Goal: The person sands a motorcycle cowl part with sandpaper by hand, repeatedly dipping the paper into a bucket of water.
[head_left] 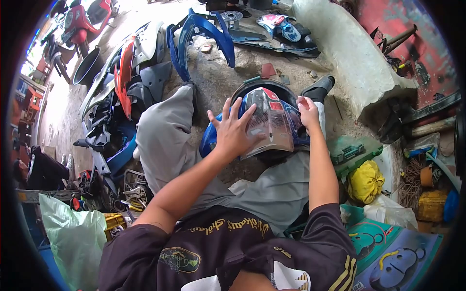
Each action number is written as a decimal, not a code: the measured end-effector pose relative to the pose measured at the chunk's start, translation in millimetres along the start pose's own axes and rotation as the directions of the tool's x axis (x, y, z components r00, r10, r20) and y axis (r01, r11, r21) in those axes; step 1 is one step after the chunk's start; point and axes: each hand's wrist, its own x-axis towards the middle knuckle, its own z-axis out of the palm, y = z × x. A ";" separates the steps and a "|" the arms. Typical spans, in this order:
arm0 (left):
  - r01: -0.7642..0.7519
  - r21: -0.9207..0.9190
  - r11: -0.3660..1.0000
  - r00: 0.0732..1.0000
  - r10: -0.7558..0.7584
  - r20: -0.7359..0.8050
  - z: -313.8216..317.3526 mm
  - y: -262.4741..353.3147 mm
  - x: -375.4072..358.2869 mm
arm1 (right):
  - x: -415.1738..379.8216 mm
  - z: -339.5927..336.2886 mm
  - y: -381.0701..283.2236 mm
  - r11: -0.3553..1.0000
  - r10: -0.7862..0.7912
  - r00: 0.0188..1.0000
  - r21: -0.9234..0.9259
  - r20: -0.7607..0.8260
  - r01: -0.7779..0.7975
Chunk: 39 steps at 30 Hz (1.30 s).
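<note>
A glossy motorcycle fairing panel (270, 123), blue at its sides with red, grey and dark graphics, sits between my legs. My left hand (234, 130) lies spread over its left part, fingers apart. At the panel's right edge is my right hand (308, 114), its thumb and fingers drawn together in a pinch. Whatever is between those fingertips is too small to make out. Behind the panel shows the curved dark rim (259, 83) of something round, mostly hidden by the panel.
A blue fairing piece (201, 36) stands ahead, with more blue panels (281, 31) beyond. Stacked body parts (127, 72) lie left. To my right are a green case (352, 151), a yellow bag (366, 182) and a concrete ledge (354, 58). A red motorcycle (85, 22) stands far left.
</note>
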 end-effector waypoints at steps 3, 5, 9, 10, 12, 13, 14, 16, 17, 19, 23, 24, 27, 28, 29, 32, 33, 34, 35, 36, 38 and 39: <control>0.091 0.013 0.996 0.996 -0.090 -0.028 -2.7 -1.0 -9.2 | -11.0 1.3 -3.5 0.996 0.044 0.999 0.081 -0.006 -0.043; 0.181 0.048 0.982 0.983 -0.179 -0.031 -13.2 -0.2 -7.2 | -19.3 -0.8 -9.4 0.989 0.090 0.996 0.118 -0.019 -0.087; 0.244 -0.039 0.969 0.966 -0.247 -0.078 -7.9 -35.9 23.4 | -41.7 9.8 -21.3 0.966 0.150 0.984 0.224 -0.097 -0.125; 0.235 -0.020 0.972 0.968 -0.236 -0.085 -12.4 -44.3 28.9 | -50.6 14.0 -28.7 0.964 0.165 0.979 0.230 -0.120 -0.135; 0.228 -0.029 0.973 0.950 -0.229 -0.210 -10.3 -57.3 28.2 | -68.1 24.2 -40.9 0.967 0.174 0.974 0.214 -0.148 -0.140; 0.251 -0.038 0.967 0.954 -0.253 -0.162 -8.4 -58.2 26.1 | -74.8 30.6 -45.3 0.966 0.176 0.971 0.218 -0.162 -0.138; 0.271 -0.043 0.962 0.955 -0.274 -0.112 -7.0 -58.3 23.4 | -80.8 33.5 -45.9 0.965 0.181 0.967 0.224 -0.179 -0.139; 0.271 -0.062 0.960 0.960 -0.275 -0.059 -6.3 -55.7 21.0 | -80.4 35.8 -31.2 0.958 0.173 0.965 0.263 -0.197 -0.118; 0.255 -0.077 0.964 0.964 -0.260 -0.057 -5.9 -53.6 20.4 | -80.0 34.3 -24.6 0.950 0.172 0.963 0.292 -0.208 -0.107; 0.277 -0.092 0.957 0.959 -0.281 -0.037 -9.5 -53.2 18.2 | -79.1 32.7 -23.5 0.914 0.213 0.948 0.391 -0.236 -0.108; 0.495 -0.169 0.852 0.864 -0.461 0.203 -21.8 -63.5 13.3 | -77.4 35.4 -12.5 0.880 0.194 0.942 0.474 -0.275 -0.043; 0.573 -0.191 0.797 0.807 -0.507 0.304 -24.5 -70.1 11.2 | -78.0 32.5 -15.1 0.884 0.203 0.944 0.463 -0.261 -0.062; 0.543 -0.138 0.829 0.824 -0.493 0.280 -20.9 -86.1 15.6 | -82.6 29.9 -25.7 0.881 0.225 0.951 0.462 -0.212 -0.105; 0.522 -0.133 0.843 0.838 -0.476 0.267 -23.8 -88.2 20.6 | -81.4 29.7 -23.5 0.853 0.243 0.957 0.505 -0.160 -0.132; 0.519 -0.286 0.806 0.853 -0.466 0.234 -17.8 -91.0 27.9 | -79.1 24.9 -21.7 0.823 0.259 0.960 0.545 -0.107 -0.161; 0.450 -0.285 0.846 0.891 -0.405 0.204 -39.5 -67.2 37.5 | -80.4 24.7 -23.8 0.789 0.292 0.954 0.581 -0.072 -0.198; 0.415 -0.279 0.866 0.907 -0.370 0.199 -48.9 -58.1 42.3 | -79.6 24.9 -16.7 0.801 0.282 0.954 0.572 -0.099 -0.177; 0.381 -0.272 0.884 0.921 -0.337 0.194 -59.4 -48.7 51.3 | -78.3 24.1 -12.1 0.812 0.270 0.955 0.561 -0.123 -0.158; 0.347 -0.265 0.900 0.933 -0.305 0.189 -67.7 -39.9 60.6 | -76.9 21.1 -7.8 0.803 0.285 0.951 0.572 -0.121 -0.168; 0.257 -0.226 0.940 0.964 -0.231 0.134 -74.5 -30.4 71.1 | -75.0 16.9 -5.1 0.793 0.298 0.947 0.584 -0.120 -0.175; 0.064 -0.133 0.989 0.997 -0.059 0.042 -79.3 -12.5 96.5 | -76.1 10.8 -1.6 0.770 0.328 0.936 0.610 -0.127 -0.187; -0.002 -0.084 0.997 0.999 0.006 0.046 -75.0 -6.2 112.2 | -82.7 10.6 -11.7 0.743 0.301 0.941 0.656 -0.155 -0.130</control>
